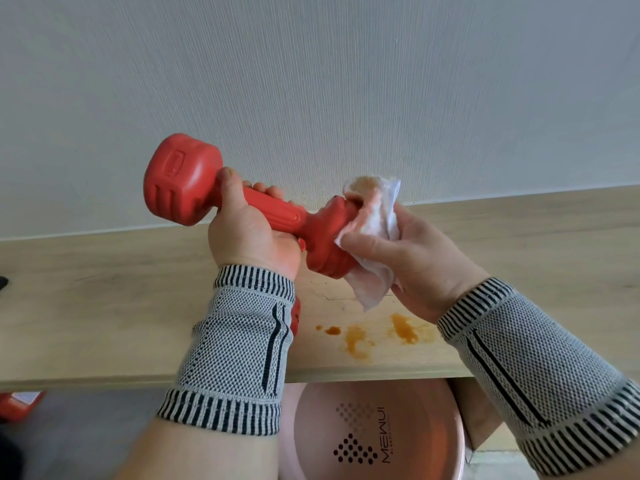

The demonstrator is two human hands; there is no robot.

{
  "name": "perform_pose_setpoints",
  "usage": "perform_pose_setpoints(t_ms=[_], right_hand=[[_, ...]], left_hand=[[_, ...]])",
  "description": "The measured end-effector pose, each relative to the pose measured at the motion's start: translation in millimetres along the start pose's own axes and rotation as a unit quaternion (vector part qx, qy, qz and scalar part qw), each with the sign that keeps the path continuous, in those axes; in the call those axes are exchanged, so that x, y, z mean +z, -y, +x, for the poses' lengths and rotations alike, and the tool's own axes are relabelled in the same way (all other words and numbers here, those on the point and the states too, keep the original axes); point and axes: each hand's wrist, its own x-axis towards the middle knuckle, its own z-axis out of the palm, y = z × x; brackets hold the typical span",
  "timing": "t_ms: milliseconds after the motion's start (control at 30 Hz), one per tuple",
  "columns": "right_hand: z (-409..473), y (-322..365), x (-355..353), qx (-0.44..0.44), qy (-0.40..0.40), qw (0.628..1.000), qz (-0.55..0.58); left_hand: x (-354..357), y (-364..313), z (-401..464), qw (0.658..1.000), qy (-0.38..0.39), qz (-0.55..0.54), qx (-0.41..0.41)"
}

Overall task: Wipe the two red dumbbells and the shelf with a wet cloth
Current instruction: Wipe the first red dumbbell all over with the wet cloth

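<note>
My left hand (251, 230) grips the handle of a red dumbbell (183, 183) and holds it tilted above the light wooden shelf (104, 306). My right hand (412, 261) holds a white wet cloth (375, 220), stained orange, wrapped over the dumbbell's near right end. A second red dumbbell (296, 315) lies on the shelf, almost wholly hidden behind my left wrist. Orange stains (356, 339) mark the shelf below my hands.
A pink basin (374, 434) with dark lettering stands on the floor under the shelf's front edge. A red object (20, 403) lies on the floor at lower left. A grey textured wall (311, 81) rises behind the shelf. A dark item (2, 282) peeks in at the left edge.
</note>
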Motion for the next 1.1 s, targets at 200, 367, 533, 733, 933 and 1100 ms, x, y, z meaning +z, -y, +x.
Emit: perform_pose_setpoints(t_ms=[200,367,533,733,933,1100], right_hand=[[0.4,-0.3,-0.7,0.032,-0.022,0.998,0.046],[-3.5,4.2,-3.1,0.072,0.05,0.994,0.058],[2.1,4.2,1.4,0.07,-0.018,0.997,0.018],[0.7,9.7,-4.1,0.094,-0.02,0.995,0.025],[-1.3,8.7,-1.9,0.073,0.025,0.997,0.01],[-0.3,9.6,1.2,0.099,-0.036,0.994,0.028]], left_hand=[[0.6,-0.6,-3.9,1.0,-0.005,-0.001,0.005],[3.2,-5.1,-8.8,1.0,0.015,-0.021,0.012],[4.5,-5.9,-15.5,0.999,0.044,-0.012,0.021],[5.9,-2.2,-20.3,0.997,0.063,0.021,0.027],[1.3,-4.3,-16.3,0.999,0.045,-0.005,0.004],[4.4,-0.5,-19.6,0.999,0.048,0.011,0.015]])
